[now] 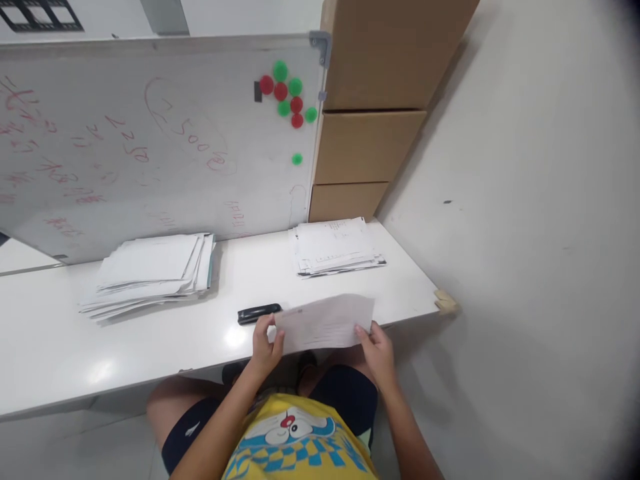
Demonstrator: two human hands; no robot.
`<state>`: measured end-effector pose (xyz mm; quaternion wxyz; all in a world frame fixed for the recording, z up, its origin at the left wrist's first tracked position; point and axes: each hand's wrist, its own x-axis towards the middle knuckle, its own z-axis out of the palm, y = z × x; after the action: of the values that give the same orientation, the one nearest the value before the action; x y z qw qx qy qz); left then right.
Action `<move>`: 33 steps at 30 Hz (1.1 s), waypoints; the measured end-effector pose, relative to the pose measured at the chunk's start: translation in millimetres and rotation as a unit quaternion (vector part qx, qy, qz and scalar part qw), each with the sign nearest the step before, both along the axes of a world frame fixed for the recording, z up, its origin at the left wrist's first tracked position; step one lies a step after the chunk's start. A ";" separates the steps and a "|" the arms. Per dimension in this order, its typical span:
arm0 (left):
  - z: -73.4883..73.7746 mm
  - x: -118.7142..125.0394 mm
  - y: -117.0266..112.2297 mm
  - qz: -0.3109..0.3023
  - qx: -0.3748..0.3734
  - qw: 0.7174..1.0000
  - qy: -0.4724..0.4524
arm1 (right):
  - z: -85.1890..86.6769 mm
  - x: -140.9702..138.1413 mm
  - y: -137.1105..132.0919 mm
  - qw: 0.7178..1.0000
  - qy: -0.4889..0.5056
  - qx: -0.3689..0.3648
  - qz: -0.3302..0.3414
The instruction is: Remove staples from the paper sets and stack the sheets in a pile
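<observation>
Between my two hands a white printed paper [325, 323] is held out over the table's front edge, a little tilted. My left hand [267, 343] pinches its left edge between thumb and fingers. At the right edge, my right hand [377, 347] grips it with the thumb on top. I cannot tell whether it is one sheet or more. Just beyond my left hand a black stapler [259, 313] lies on the table. Farther back on the right is a stack of printed papers [335, 247], and on the left a thicker, uneven pile of papers [155, 270].
A white table [240, 267] runs along a whiteboard [200, 100] with red writing and several red and green magnets [281, 91]. Stacked cardboard boxes [370, 147] stand at the back right. A wall [525, 233] borders the right side. The table's right corner has a pale guard [447, 301].
</observation>
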<state>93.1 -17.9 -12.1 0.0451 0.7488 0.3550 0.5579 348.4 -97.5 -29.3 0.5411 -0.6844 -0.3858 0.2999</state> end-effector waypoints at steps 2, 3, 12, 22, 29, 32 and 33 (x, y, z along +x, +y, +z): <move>13.5 -11.7 0.7 0.017 -0.021 0.999 0.037 | -2.2 11.4 -3.8 1.000 0.010 -0.018 0.002; 20.9 -17.6 2.7 0.026 -0.040 0.995 0.084 | -3.8 15.9 -5.4 0.999 0.022 -0.025 0.003; 17.0 -43.5 29.0 0.085 -0.080 0.919 0.377 | -3.0 -1.2 -16.5 0.973 0.205 -0.077 0.067; 9.2 -45.3 28.6 0.079 -0.068 0.927 0.360 | -5.7 8.2 -14.4 0.980 0.193 -0.048 0.012; 7.2 -45.4 29.2 0.066 -0.070 0.933 0.346 | -1.0 4.9 -1.1 0.986 0.102 -0.095 0.094; 7.7 -45.6 28.6 0.064 -0.073 0.930 0.355 | -0.1 2.8 3.2 0.983 0.087 -0.100 0.124; 8.1 -45.9 28.4 0.064 -0.073 0.928 0.360 | -0.3 2.8 4.0 0.983 0.081 -0.102 0.127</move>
<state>47.3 10.5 -4.0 -0.0671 0.8696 0.4344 0.2248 351.3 -93.5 -29.6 0.4554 -0.6551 -0.3918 0.4583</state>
